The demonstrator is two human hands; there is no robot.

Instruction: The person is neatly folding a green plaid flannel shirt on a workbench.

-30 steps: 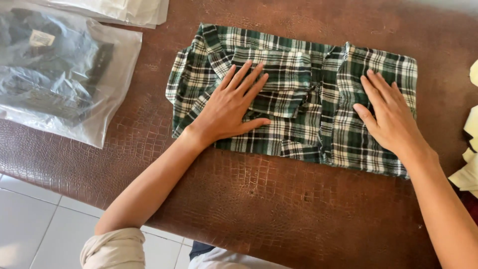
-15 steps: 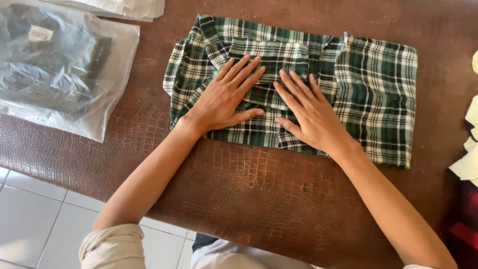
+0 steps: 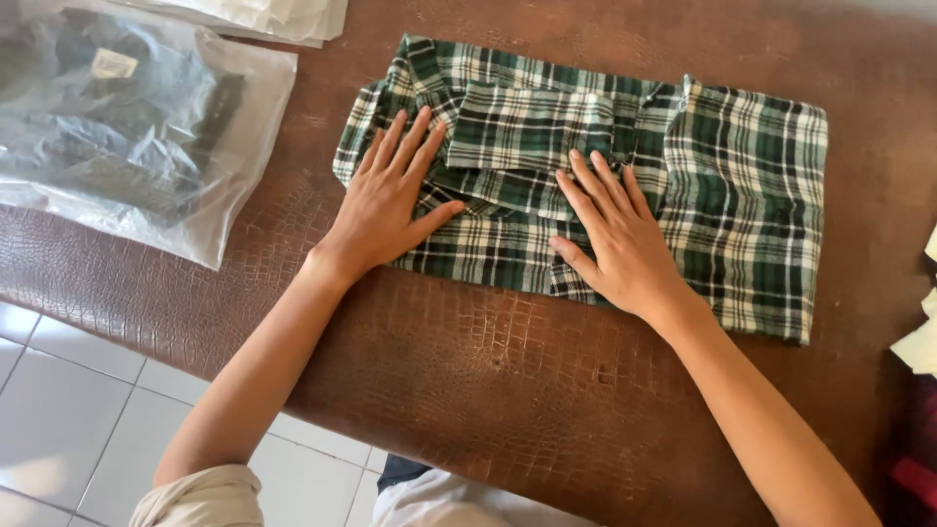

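Both your palms lie flat on the folded plaid shirt, pinning it to the table.

Your left hand [image 3: 390, 200] lies spread, fingers straight, on the shirt's left part, gripping nothing; your right hand [image 3: 615, 239] lies equally flat near the middle, just below the folded sleeve, likely pressing the layers so the folds stay. The green plaid shirt [image 3: 742, 185] sits on the far half of the brown textured table [image 3: 488, 390], its right third uncovered. Bare tabletop runs along its near edge. To the left, apart from the shirt, lies a clear plastic bag of dark clothing [image 3: 127, 127]; pale paper pieces [image 3: 917, 342] sit at the right edge.
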